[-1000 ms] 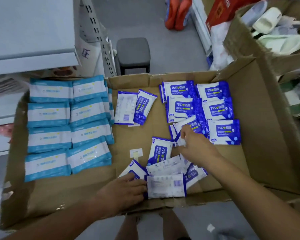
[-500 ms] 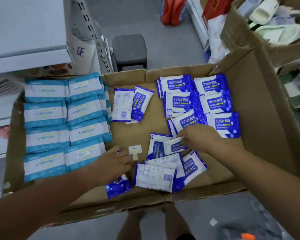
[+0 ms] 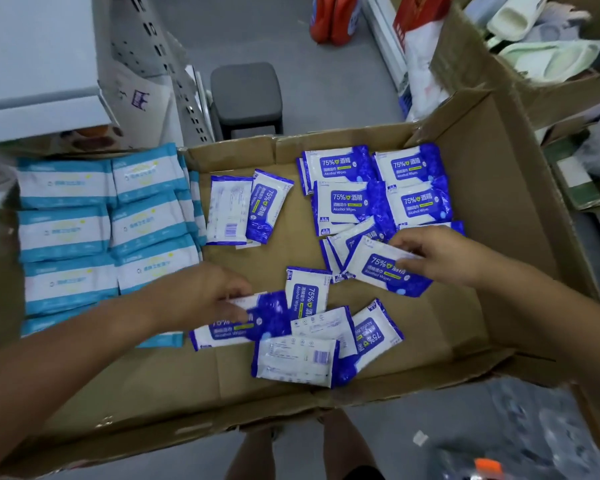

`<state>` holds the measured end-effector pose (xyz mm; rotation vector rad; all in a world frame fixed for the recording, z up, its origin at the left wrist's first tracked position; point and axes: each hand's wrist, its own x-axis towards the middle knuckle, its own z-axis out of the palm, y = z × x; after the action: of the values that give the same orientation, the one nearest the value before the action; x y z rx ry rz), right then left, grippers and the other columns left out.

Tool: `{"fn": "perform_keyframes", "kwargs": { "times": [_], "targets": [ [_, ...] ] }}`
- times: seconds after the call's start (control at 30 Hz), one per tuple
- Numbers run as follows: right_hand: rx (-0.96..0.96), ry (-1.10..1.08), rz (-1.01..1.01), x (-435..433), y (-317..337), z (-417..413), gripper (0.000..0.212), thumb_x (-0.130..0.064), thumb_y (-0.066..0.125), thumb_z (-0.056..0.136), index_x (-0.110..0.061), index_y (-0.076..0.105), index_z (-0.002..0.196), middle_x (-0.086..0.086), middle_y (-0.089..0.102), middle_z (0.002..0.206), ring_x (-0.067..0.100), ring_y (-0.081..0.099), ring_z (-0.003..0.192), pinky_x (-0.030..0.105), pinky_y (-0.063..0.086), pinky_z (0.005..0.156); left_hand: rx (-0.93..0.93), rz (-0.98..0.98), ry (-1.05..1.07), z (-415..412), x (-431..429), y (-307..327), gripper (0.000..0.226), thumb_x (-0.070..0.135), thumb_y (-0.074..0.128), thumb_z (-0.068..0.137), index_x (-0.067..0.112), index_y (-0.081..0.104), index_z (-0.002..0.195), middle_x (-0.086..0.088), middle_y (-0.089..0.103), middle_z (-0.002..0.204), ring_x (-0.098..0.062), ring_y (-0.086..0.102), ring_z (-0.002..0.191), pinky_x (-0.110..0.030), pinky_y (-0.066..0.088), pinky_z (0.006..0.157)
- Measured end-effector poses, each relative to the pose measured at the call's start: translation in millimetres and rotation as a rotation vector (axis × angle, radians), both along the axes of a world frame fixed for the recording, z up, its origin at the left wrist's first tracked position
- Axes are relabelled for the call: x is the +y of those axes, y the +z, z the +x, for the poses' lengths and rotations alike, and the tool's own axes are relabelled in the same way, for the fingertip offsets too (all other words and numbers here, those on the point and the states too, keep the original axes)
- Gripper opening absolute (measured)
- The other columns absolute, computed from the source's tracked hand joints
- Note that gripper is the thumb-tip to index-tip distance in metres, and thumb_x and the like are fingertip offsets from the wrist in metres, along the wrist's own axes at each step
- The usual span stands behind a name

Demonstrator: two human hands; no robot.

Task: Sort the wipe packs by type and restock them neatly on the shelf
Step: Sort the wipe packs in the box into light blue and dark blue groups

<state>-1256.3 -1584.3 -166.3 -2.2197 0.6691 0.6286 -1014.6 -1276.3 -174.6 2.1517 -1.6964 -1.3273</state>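
Sorting stage, I'd say; restocking comes later. The right hand [image 3: 440,254] pinches a dark blue alcohol pack [image 3: 381,271] by its edge, just near the tidy far-right rows [image 3: 347,202]. The left hand [image 3: 201,296] grips a second alcohol pack [image 3: 257,327] beside the loose near pile [image 3: 298,362]. Next: lay both flat, label up, in line. Slick, floppy plastic pouches. Pale teal packs [image 3: 66,233] sit left in the flat cardboard box [image 3: 499,202].
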Motion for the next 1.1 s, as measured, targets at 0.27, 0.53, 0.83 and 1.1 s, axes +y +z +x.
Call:
{"fn": "perform_keyframes", "kwargs": {
  "times": [0.27, 0.53, 0.83, 1.1],
  "targets": [
    [0.051, -0.012, -0.098, -63, 10, -5, 0.015, -0.015, 0.061, 0.096, -0.021, 0.065, 0.109, -0.001, 0.068, 0.113, 0.012, 0.062, 0.096, 0.024, 0.05, 0.075, 0.24, -0.098, 0.346, 2, -91, 14, 0.007, 0.03, 0.075, 0.086, 0.028, 0.072, 0.093, 0.013, 0.076, 0.083, -0.001, 0.071, 0.073, -0.015, 0.053, 0.063],
    [0.004, 0.093, -0.33, -115, 10, 64, 0.038, -0.015, 0.059, 0.096, -0.017, 0.056, 0.134, 0.011, 0.061, 0.13, 0.029, 0.057, 0.115, 0.031, 0.045, 0.09, -0.189, -0.209, 0.257, 20, -214, 4, 0.031, 0.029, 0.071, 0.092, 0.01, 0.069, 0.116, -0.008, 0.071, 0.108, -0.023, 0.064, 0.096, -0.028, 0.044, 0.078],
    [0.08, 0.241, -0.575, -149, -16, 117, 0.027, -0.021, 0.061, 0.093, -0.019, 0.062, 0.12, 0.008, 0.063, 0.121, 0.028, 0.057, 0.111, 0.041, 0.042, 0.095, -0.606, -0.361, 0.177, 24, -294, -45, 0.031, 0.028, 0.063, 0.093, 0.017, 0.061, 0.122, -0.012, 0.066, 0.115, -0.033, 0.061, 0.106, -0.043, 0.049, 0.088],
    [-0.183, 0.18, -0.803, -121, -27, 96, 0.03, -0.012, 0.063, 0.087, -0.012, 0.059, 0.117, 0.013, 0.058, 0.117, 0.033, 0.053, 0.111, 0.041, 0.038, 0.09, -0.735, -0.595, 0.153, 1, -267, -51, 0.048, 0.017, 0.077, 0.08, 0.02, 0.059, 0.125, -0.009, 0.054, 0.127, -0.031, 0.054, 0.111, -0.044, 0.038, 0.088]
  ]
}}
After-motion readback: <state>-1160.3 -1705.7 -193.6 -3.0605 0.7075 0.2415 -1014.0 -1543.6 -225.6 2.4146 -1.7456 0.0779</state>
